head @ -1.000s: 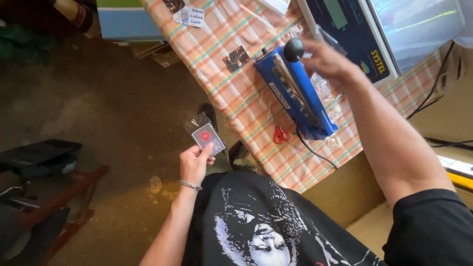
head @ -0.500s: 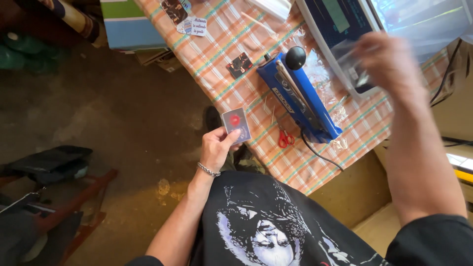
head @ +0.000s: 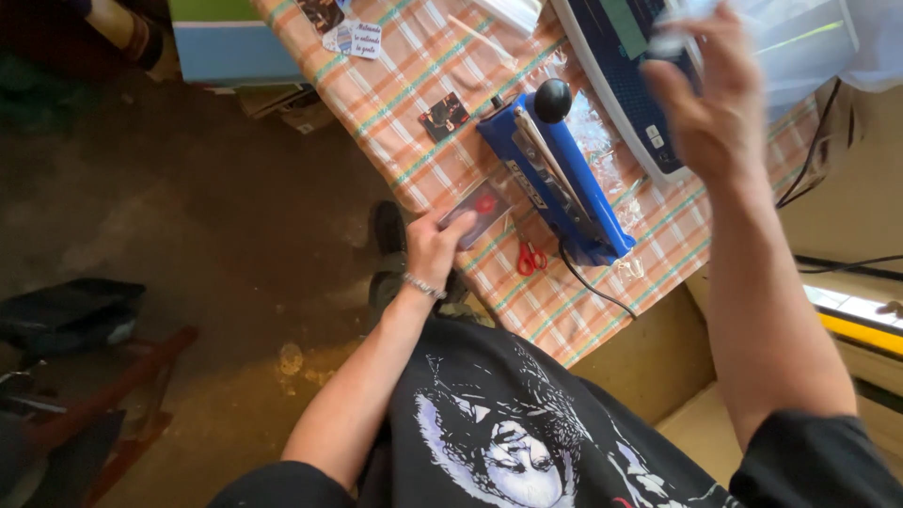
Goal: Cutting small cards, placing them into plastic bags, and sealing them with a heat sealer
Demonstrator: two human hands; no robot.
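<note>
Card-in-sleeve, a small clear packet w/ a dark card and red spot inside, lies at the near-left edge of the counter, pinned under the left hand's fingertips; that hand is closed lightly on the packet's near end, thumb on top. Blue heat sealer sits just to the right of the packet, nearly touching, long axis running diagonally from the black knob at the far-left end to the near-right end where the cord exits. Packet's long side looks roughly crosswise to that bar, tho it's tilted & part hidden by fingers. So the sealer lies right & slightly away from the left hand, which is by far the nearer one. Right hand is raised well above the counter, over the blue tray-like machine at the far right, blurred; seems to pinch a bit of clear plastic film, fingers curled, but grip can't be confirmed. Hands are well apart, sealer between them. Small red scissors rest near the sealer's near end, beside the cord. Another dark card lies farther up the checked cloth, apart from all that.
</note>
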